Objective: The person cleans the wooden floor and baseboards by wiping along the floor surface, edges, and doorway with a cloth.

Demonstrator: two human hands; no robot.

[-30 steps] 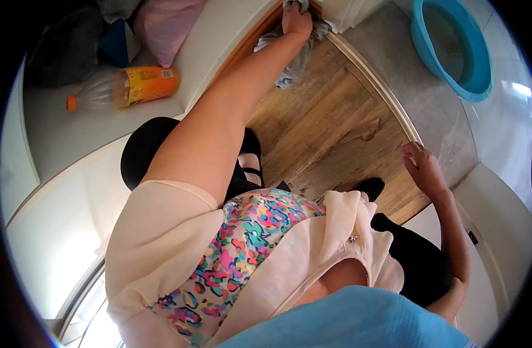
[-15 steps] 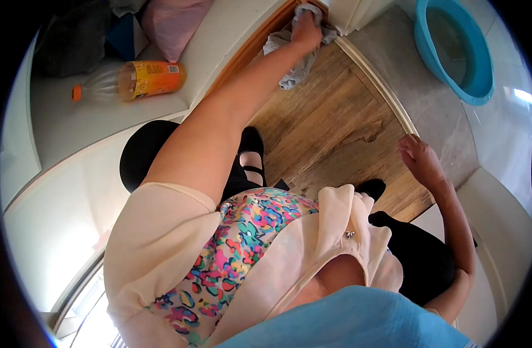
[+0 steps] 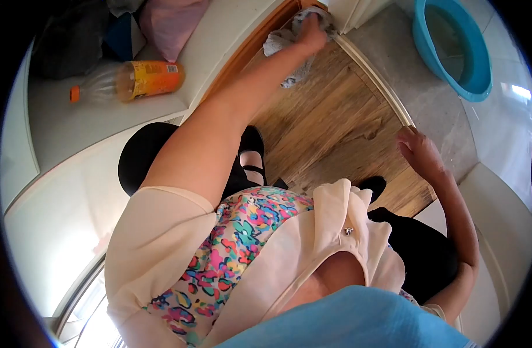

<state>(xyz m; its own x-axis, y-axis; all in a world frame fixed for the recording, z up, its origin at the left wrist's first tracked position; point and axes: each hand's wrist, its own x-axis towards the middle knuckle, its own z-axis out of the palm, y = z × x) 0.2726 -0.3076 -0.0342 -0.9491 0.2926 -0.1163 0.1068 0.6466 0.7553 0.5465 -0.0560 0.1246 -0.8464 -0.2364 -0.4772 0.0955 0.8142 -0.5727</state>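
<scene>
My left hand [image 3: 313,39] is closed on a grey rag [image 3: 281,42] at the corner of the wooden floor, beside the door frame. Part of the rag is bunched under the fingers, and the rest trails over the floorboards. My right hand [image 3: 419,152] is curled into a loose fist beside the pale threshold strip [image 3: 377,78]. Nothing shows in it; whether it presses on the strip I cannot tell.
A blue basin [image 3: 418,35] holding water stands on the grey tiles at the upper right. On the white shelf at the left lies a plastic bottle [image 3: 153,79] with an orange label, near a pink bag [image 3: 170,26]. My black shoes [image 3: 252,145] rest on the wooden floor [image 3: 335,116].
My left hand and the bunched part of the rag have shifted slightly right along the corner. My right hand has barely moved; the whole view has shifted a little.
</scene>
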